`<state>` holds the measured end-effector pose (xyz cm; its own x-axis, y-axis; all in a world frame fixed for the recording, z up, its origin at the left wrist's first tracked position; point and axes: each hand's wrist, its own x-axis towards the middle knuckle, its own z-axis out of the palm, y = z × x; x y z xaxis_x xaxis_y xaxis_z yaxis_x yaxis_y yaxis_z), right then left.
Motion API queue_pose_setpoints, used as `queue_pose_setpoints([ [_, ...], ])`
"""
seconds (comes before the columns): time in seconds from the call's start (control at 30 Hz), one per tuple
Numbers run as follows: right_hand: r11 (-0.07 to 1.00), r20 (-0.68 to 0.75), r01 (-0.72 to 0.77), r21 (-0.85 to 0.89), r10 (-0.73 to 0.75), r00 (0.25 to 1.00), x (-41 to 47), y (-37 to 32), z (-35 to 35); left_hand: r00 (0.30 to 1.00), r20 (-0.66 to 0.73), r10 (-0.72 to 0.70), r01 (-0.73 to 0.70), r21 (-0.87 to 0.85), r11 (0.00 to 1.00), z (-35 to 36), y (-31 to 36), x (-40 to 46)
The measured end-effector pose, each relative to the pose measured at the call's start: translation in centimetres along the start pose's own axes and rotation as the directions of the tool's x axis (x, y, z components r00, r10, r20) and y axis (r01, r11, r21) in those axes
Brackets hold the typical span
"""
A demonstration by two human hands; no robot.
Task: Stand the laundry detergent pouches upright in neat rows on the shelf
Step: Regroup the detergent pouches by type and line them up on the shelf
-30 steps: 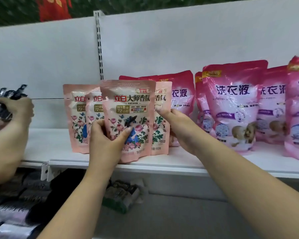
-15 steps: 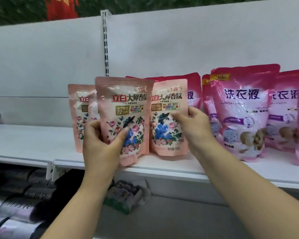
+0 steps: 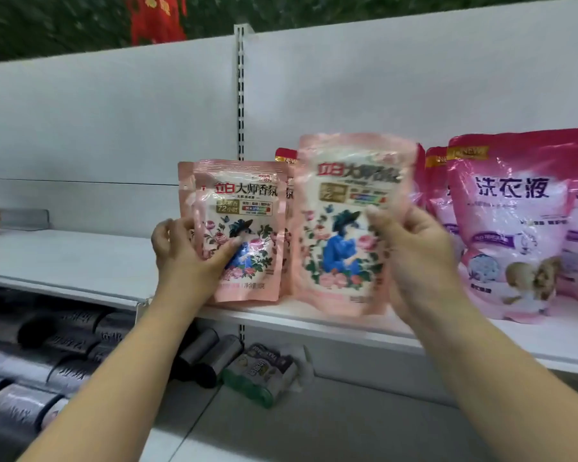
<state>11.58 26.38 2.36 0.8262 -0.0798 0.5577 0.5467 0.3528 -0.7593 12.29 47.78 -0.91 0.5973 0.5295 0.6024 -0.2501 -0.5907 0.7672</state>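
Left hand (image 3: 187, 258) grips one pale pouch (image 3: 237, 228) standing on shelf (image 3: 80, 261); right hand (image 3: 411, 258) pinches a second (image 3: 344, 228), lifted, blurred. Magenta pouches (image 3: 511, 221) already upright. Row unfinished

**Detergent pouches: state on the white shelf**

Pale pink floral pouch (image 3: 244, 228) stands upright near the front edge of the white shelf (image 3: 64, 258), label forward. A second pale pink pouch (image 3: 347, 225) is raised just right of it, slightly tilted, blurred, bottom edge over the shelf front. Magenta pouches (image 3: 514, 228) stand upright in a row further right; one magenta top shows behind the pale pair.
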Motion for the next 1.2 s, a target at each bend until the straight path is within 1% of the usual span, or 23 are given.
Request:
queue_pose_setpoints([
  [0.03, 0.997, 0.024, -0.07, -0.013, 0.07, 0.997, 0.3, 0.9, 0.9, 0.998, 0.055, -0.02, 0.02, 0.005, 1.0, 0.1, -0.2, 0.4],
  [0.1, 0.98, 0.037, -0.155, -0.125, 0.161, 0.986, 0.9, 2.4, 2.6, 0.981, 0.186, -0.062, 0.08, -0.089, 0.993, 0.2, -0.6, 1.1],
  [0.13, 0.968, 0.027, -0.164, -0.191, 0.173, 0.985, 1.2, 3.0, 3.1, 0.969, 0.238, -0.068, 0.106, -0.15, 0.983, 0.4, -0.9, 1.6],
  [0.2, 0.953, 0.02, -0.142, -0.268, 0.152, 0.988, 1.7, 3.7, 4.1, 0.952, 0.296, -0.071, 0.131, -0.188, 0.973, 0.5, -1.2, 2.3],
  [0.27, 0.946, 0.01, -0.115, -0.302, 0.124, 0.992, 2.1, 4.1, 4.7, 0.945, 0.319, -0.073, 0.149, -0.221, 0.964, 0.8, -1.4, 3.0],
  [0.33, 0.941, -0.035, -0.113, -0.319, 0.108, 0.994, 2.5, 4.5, 5.2, 0.935, 0.345, -0.076, 0.173, -0.259, 0.95, 1.2, -1.4, 3.7],
  [0.43, 0.938, -0.11, -0.081, -0.338, 0.047, 0.993, 2.7, 5.2, 5.8, 0.936, 0.349, -0.056, 0.151, -0.251, 0.956, 1.9, -1.5, 4.3],
  [0.5, 0.934, -0.102, -0.05, -0.354, 0.014, 0.995, 2.5, 5.5, 5.8, 0.931, 0.357, -0.082, 0.181, -0.255, 0.95, 1.9, -1.7, 4.4],
  [0.6, 0.901, -0.035, 0.008, -0.433, -0.025, 0.999, 1.9, 5.8, 5.6, 0.92, 0.366, -0.137, 0.28, -0.371, 0.885, 1.3, -2.3, 4.4],
  [0.63, 0.881, -0.024, 0.022, -0.472, -0.038, 0.999, 1.7, 5.8, 5.6, 0.922, 0.363, -0.137, 0.273, -0.355, 0.894, 1.1, -2.3, 4.2],
  [0.67, 0.863, -0.02, 0.019, -0.505, -0.033, 0.999, 1.6, 5.8, 5.5, 0.927, 0.352, -0.133, 0.243, -0.291, 0.925, 0.8, -2.3, 3.9],
  [0.7, 0.853, -0.014, -0.005, -0.522, -0.002, 1.0, 1.6, 6.0, 5.5, 0.941, 0.32, -0.107, 0.183, -0.216, 0.959, 0.5, -2.2, 3.4],
  [0.77, 0.844, 0.012, -0.097, -0.528, 0.122, 0.993, 1.4, 6.1, 5.3, 0.969, 0.247, -0.016, 0.036, -0.075, 0.996, 0.0, -1.9, 1.9],
  [0.83, 0.846, 0.035, -0.183, -0.501, 0.232, 0.972, 1.1, 6.4, 5.1, 0.973, 0.217, 0.078, -0.091, 0.054, 0.994, -0.3, -1.6, 0.1],
  [0.9, 0.864, 0.048, -0.229, -0.449, 0.279, 0.959, 0.8, 6.4, 4.8, 0.954, 0.261, 0.15, -0.197, 0.163, 0.967, -0.3, -1.3, -1.0],
  [0.97, 0.857, 0.04, -0.252, -0.45, 0.301, 0.953, 1.0, 6.1, 4.4, 0.94, 0.303, 0.159, -0.236, 0.238, 0.942, 0.3, -1.2, -1.2],
  [1.0, 0.846, 0.031, -0.253, -0.47, 0.302, 0.953, 1.2, 5.8, 4.0, 0.942, 0.306, 0.141, -0.223, 0.254, 0.941, 0.5, -0.8, -1.1],
  [1.07, 0.844, 0.019, -0.207, -0.496, 0.249, 0.968, 1.9, 4.9, 2.9, 0.952, 0.287, 0.109, -0.188, 0.264, 0.946, 0.8, -0.5, -0.9],
  [1.1, 0.848, 0.018, -0.146, -0.509, 0.18, 0.984, 2.2, 4.1, 2.3, 0.955, 0.28, 0.097, -0.177, 0.274, 0.945, 1.0, -0.4, -0.9],
  [1.13, 0.83, 0.02, -0.059, -0.554, 0.084, 0.996, 2.5, 3.3, 1.6, 0.957, 0.277, 0.087, -0.169, 0.288, 0.943, 1.1, -0.4, -0.9],
  [1.17, 0.778, 0.029, 0.016, -0.628, 0.003, 1.0, 2.9, 2.6, 0.8, 0.958, 0.277, 0.078, -0.163, 0.302, 0.939, 1.2, -0.4, -0.8],
  [1.2, 0.711, 0.048, 0.049, -0.702, -0.021, 0.999, 3.5, 2.1, -0.2, 0.958, 0.278, 0.069, -0.158, 0.312, 0.937, 1.4, -0.4, -0.8],
])
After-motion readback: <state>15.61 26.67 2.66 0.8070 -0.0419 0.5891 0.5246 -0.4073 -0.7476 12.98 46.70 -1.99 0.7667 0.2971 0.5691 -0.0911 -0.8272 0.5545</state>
